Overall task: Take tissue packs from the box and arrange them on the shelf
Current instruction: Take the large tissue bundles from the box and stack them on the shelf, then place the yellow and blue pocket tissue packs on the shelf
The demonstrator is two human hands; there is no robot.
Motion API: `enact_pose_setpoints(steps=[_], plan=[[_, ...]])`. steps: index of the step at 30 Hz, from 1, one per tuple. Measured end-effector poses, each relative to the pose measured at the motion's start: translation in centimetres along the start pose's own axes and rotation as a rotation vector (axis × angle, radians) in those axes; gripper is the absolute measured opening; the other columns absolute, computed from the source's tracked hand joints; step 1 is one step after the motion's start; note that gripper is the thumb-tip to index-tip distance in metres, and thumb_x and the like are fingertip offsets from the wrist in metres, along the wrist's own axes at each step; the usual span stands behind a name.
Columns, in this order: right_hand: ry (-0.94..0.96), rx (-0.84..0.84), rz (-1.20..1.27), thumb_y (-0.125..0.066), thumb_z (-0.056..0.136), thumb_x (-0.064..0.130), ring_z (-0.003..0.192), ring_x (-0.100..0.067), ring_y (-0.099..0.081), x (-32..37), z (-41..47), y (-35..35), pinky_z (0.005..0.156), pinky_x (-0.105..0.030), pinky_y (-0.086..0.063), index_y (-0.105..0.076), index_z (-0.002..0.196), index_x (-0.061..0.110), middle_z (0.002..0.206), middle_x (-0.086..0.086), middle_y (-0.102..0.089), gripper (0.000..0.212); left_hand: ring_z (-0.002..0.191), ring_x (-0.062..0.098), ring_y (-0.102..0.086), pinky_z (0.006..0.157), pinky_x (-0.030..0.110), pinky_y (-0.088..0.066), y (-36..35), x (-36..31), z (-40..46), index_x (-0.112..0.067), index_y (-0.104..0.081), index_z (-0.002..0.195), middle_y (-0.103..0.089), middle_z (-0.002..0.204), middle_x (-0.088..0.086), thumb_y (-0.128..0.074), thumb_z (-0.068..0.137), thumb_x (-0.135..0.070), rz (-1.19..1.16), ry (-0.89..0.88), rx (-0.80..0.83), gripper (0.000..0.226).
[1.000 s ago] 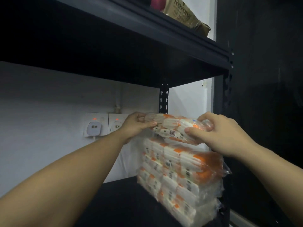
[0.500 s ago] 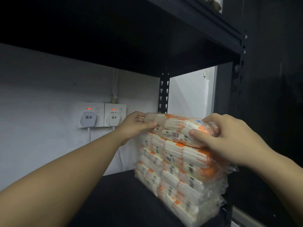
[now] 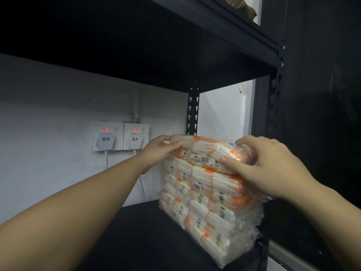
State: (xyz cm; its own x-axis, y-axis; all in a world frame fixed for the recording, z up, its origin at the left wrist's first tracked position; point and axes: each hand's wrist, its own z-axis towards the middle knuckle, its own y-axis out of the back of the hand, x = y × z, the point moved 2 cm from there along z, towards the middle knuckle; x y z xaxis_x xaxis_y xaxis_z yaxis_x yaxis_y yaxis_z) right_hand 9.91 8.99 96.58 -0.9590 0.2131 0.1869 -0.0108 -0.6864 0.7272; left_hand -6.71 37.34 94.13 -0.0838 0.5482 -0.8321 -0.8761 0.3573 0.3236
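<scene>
A white-and-orange tissue pack (image 3: 203, 151) in clear plastic lies on top of a stack of like packs (image 3: 211, 204) at the right end of the black shelf board (image 3: 140, 237). My left hand (image 3: 160, 151) grips the pack's far left end, thumb on its front. At the near right end my right hand (image 3: 261, 163) holds the pack, fingers over the top and thumb on the front face. The top pack rests on the stack, slightly tilted. The box is out of view.
A black shelf board (image 3: 175, 45) hangs low overhead. Two wall sockets with plugs (image 3: 121, 136) and red lights sit on the white wall behind my left arm. A perforated black post (image 3: 193, 112) stands behind the stack, another upright (image 3: 274, 106) at right.
Both hands have lowered the top pack onto the stack. A gap showed beneath it a second ago; now it rests there. The view has shifted slightly.
</scene>
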Motion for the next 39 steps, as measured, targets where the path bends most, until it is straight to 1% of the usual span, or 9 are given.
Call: enact_pose_setpoints(steps=[3,5,9,13,19,25,32,35,39], plan=[[0.0,-0.003,-0.045,-0.043,0.072,0.093,0.123,-0.016,-0.049,0.3,-0.3,0.3,0.091,-0.044,-0.053,-0.051,0.14,0.045,0.134,0.016,-0.059,0.084,0.127,0.015,-0.058,0.112,0.041,-0.044,0.0,-0.3,-0.6,-0.034,-0.054,0.146,-0.063,0.135,-0.011,-0.074,0.072,-0.076,0.027,0.017,-0.014,0.088],[0.0,-0.009,-0.076,-0.04,0.072,0.094,0.128,-0.016,-0.046,0.5,-0.5,0.5,0.093,-0.045,-0.052,-0.048,0.144,0.044,0.14,0.016,-0.056,0.088,0.132,0.017,-0.052,0.106,0.034,-0.038,-0.1,-0.6,-1.0,-0.034,-0.043,0.154,-0.056,0.142,-0.01,-0.07,0.082,-0.07,0.067,0.02,-0.024,0.085],[0.029,-0.068,-0.102,-0.039,0.075,0.093,0.135,-0.018,-0.042,0.9,-1.0,0.9,0.103,-0.045,-0.047,-0.046,0.148,0.04,0.146,0.013,-0.054,0.091,0.147,0.024,-0.04,0.104,0.033,-0.033,0.0,-1.6,-2.3,-0.035,-0.031,0.16,-0.039,0.162,0.002,-0.065,0.09,-0.064,0.112,0.024,-0.04,0.083],[0.065,-0.115,-0.086,-0.039,0.078,0.09,0.142,-0.019,-0.037,1.4,-1.6,1.3,0.113,-0.048,-0.039,-0.047,0.149,0.036,0.15,0.011,-0.052,0.09,0.151,0.024,-0.034,0.115,0.039,-0.034,0.8,-2.3,-4.0,-0.035,-0.028,0.162,-0.034,0.166,0.003,-0.066,0.09,-0.064,0.169,0.009,-0.047,0.087],[0.16,-0.142,-0.078,-0.044,0.086,0.084,0.141,-0.018,-0.04,4.1,-4.1,1.0,0.115,-0.046,-0.036,-0.054,0.144,0.034,0.144,0.01,-0.056,0.077,0.154,0.017,-0.029,0.119,0.038,-0.029,2.9,-2.5,-9.4,-0.032,-0.027,0.162,-0.03,0.168,-0.004,-0.069,0.089,-0.062,0.326,-0.047,-0.022,0.089],[0.22,-0.095,-0.023,-0.041,0.089,0.082,0.148,-0.016,-0.035,8.6,-9.1,-0.8,0.122,-0.044,-0.027,-0.05,0.148,0.034,0.155,0.011,-0.049,0.077,0.155,0.015,-0.025,0.124,0.037,-0.026,6.6,-2.8,-19.3,-0.029,-0.028,0.162,-0.028,0.168,-0.006,-0.059,0.09,-0.069,0.728,-0.164,-0.036,0.088],[0.235,0.064,0.123,-0.047,0.088,0.08,0.15,-0.015,-0.03,13.6,-18.8,-3.8,0.124,-0.04,-0.026,-0.048,0.151,0.033,0.158,0.008,-0.046,0.078,0.152,0.014,-0.026,0.123,0.039,-0.029,8.3,-2.4,-34.9,-0.028,-0.029,0.161,-0.031,0.165,-0.007,-0.048,0.094,-0.072,0.841,-0.096,0.018,0.083],[0.243,0.117,0.176,-0.05,0.09,0.075,0.151,-0.012,-0.027,15.3,-23.8,-5.1,0.123,-0.038,-0.025,-0.047,0.152,0.034,0.159,0.011,-0.044,0.075,0.155,0.014,-0.02,0.127,0.037,-0.02,8.1,-2.0,-41.7,-0.027,-0.027,0.163,-0.027,0.167,-0.006,-0.049,0.096,-0.068,0.873,-0.105,0.039,0.081],[0.264,0.161,0.262,-0.059,0.093,0.063,0.146,-0.01,-0.036,16.8,-31.0,-7.5,0.12,-0.034,-0.031,-0.055,0.148,0.028,0.151,0.01,-0.053,0.065,0.154,0.012,-0.024,0.129,0.031,-0.008,7.0,0.0,-49.7,-0.024,-0.032,0.161,-0.033,0.165,-0.005,-0.048,0.099,-0.062,0.901,-0.206,0.06,0.075]])
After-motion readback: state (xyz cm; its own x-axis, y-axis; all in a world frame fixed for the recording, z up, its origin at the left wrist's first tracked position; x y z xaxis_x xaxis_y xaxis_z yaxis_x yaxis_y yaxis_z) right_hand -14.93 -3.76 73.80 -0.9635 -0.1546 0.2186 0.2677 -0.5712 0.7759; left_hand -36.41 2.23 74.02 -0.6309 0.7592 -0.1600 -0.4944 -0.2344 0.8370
